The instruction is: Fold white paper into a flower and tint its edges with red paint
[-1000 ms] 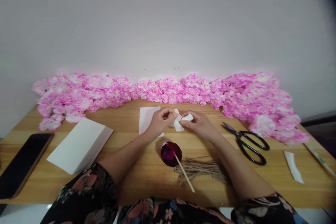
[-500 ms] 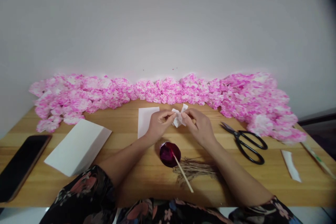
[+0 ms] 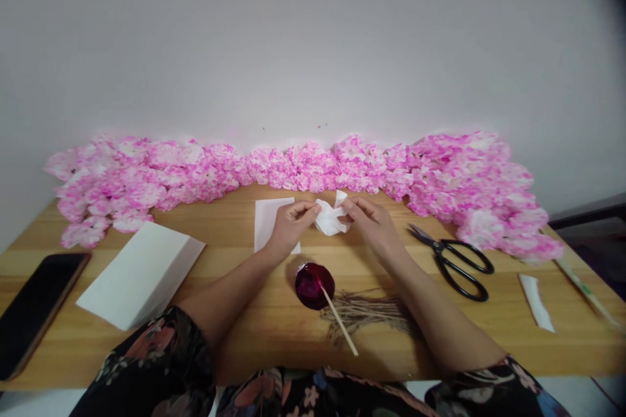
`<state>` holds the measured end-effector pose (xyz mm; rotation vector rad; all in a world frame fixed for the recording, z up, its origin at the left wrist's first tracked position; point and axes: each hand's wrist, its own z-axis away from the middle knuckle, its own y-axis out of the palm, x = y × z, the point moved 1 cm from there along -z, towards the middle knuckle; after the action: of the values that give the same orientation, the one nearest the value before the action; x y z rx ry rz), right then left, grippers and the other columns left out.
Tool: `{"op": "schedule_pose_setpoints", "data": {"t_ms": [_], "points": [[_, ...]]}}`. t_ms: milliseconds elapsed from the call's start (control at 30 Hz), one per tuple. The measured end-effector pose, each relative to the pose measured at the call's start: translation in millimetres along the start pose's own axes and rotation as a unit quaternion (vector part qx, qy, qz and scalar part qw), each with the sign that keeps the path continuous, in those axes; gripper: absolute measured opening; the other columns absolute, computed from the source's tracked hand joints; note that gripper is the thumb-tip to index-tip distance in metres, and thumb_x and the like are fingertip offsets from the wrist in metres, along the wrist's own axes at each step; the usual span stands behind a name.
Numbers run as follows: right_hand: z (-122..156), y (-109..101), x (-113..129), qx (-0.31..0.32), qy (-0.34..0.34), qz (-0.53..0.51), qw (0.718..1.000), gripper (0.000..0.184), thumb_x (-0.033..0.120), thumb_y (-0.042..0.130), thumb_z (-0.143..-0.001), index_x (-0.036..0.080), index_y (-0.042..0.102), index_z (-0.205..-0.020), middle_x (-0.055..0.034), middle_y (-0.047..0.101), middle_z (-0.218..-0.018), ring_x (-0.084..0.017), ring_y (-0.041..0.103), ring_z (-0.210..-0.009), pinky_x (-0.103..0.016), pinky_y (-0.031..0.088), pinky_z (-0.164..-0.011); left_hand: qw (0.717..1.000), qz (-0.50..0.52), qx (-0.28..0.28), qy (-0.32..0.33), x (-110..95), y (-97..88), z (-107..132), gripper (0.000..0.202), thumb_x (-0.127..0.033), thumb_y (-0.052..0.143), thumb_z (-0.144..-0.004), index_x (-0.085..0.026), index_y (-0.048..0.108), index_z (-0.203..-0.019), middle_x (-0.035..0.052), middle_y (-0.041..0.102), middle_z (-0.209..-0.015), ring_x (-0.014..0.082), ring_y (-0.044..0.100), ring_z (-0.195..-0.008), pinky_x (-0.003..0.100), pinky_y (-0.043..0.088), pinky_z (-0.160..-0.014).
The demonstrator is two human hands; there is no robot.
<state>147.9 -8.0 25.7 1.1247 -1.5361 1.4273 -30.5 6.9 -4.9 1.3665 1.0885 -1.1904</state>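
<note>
Both my hands meet over the middle of the wooden table [image 3: 235, 332]. My left hand [image 3: 288, 228] pinches one side of a small white tissue flower [image 3: 329, 217], and my right hand [image 3: 372, 227] pinches the other side, fingers closed on its folds. The tissue is crumpled and partly spread between them. Just behind my left hand lies a flat white sheet of tissue [image 3: 267, 221]. In front of my hands stands a small cup of dark red dye [image 3: 314, 285] with a thin wooden stick [image 3: 338, 324] leaning out of it.
A long row of pink tissue flowers [image 3: 303, 172] lines the wall. Black scissors [image 3: 452, 258] lie at the right, a bundle of twine [image 3: 366, 313] near the cup, a white tissue stack [image 3: 139, 273] and a dark phone [image 3: 34, 309] at the left, a paper scrap [image 3: 536, 301] far right.
My hands have kept working the white tissue, turning and spreading it; it looks fuller now. The view has shifted slightly. Nothing else on the table moved.
</note>
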Motion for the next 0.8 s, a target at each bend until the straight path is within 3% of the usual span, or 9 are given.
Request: {"op": "schedule_pose_setpoints", "data": {"t_ms": [100,167,233,400,600,800], "points": [[-1.2,-11.4,8.6,-0.011,-0.123,0.089,0.988,0.028,0.039,0.050,-0.090,0.023,0.067,-0.105,-0.0073,0.068,-0.109,-0.024,0.061,-0.102,-0.041,0.046,-0.091,1.000,0.012,0.007,-0.003,-0.3,-1.4,0.2,0.025,-0.038,0.070,-0.073,-0.013,0.071,-0.074,0.0013,0.066,-0.068,0.0111,0.055,-0.063,0.023,0.045,-0.062],[-1.1,-17.0,13.7,0.035,-0.209,0.157,0.965,0.032,0.035,0.051,-0.090,0.027,0.064,-0.119,-0.0073,0.061,-0.128,-0.027,0.052,-0.121,-0.047,0.037,-0.104,1.000,0.011,0.014,0.003,-1.1,-2.2,0.6,0.025,-0.038,0.069,-0.074,-0.013,0.070,-0.073,0.0011,0.066,-0.068,0.0109,0.055,-0.063,0.023,0.045,-0.063],[-0.8,-19.0,15.3,0.098,-0.245,0.205,0.943,0.036,0.033,0.052,-0.090,0.029,0.060,-0.125,-0.0057,0.058,-0.134,-0.027,0.048,-0.127,-0.050,0.031,-0.109,1.000,0.008,0.022,0.006,-2.0,-2.6,1.1,0.026,-0.039,0.068,-0.075,-0.013,0.070,-0.073,0.0010,0.065,-0.067,0.0107,0.055,-0.063,0.022,0.045,-0.063],[-1.8,-13.8,6.3,0.158,-0.246,0.256,0.922,0.035,0.031,0.060,-0.087,0.030,0.062,-0.122,-0.0035,0.067,-0.121,-0.025,0.056,-0.118,-0.053,0.026,-0.111,0.999,0.005,0.037,0.001,-3.2,-2.0,1.6,0.029,-0.042,0.068,-0.074,-0.013,0.068,-0.073,0.0009,0.064,-0.066,0.0111,0.054,-0.061,0.022,0.044,-0.059],[-5.2,-13.4,3.0,0.187,-0.186,0.200,0.944,0.027,0.026,0.061,-0.086,0.027,0.065,-0.113,-0.0034,0.070,-0.113,-0.022,0.063,-0.103,-0.041,0.044,-0.097,0.999,0.015,0.031,0.002,-3.0,-2.1,0.4,0.028,-0.041,0.066,-0.075,-0.013,0.064,-0.070,-0.0012,0.059,-0.062,0.0095,0.051,-0.058,0.021,0.042,-0.056],[-2.6,-8.3,7.8,0.193,-0.166,0.179,0.950,0.022,0.024,0.058,-0.086,0.023,0.068,-0.105,-0.0051,0.071,-0.109,-0.022,0.064,-0.097,-0.034,0.047,-0.086,1.000,-0.002,0.031,0.003,-0.5,-1.4,0.6,0.032,-0.044,0.064,-0.077,-0.013,0.062,-0.069,-0.0020,0.056,-0.062,0.0089,0.048,-0.057,0.021,0.040,-0.055]]}}
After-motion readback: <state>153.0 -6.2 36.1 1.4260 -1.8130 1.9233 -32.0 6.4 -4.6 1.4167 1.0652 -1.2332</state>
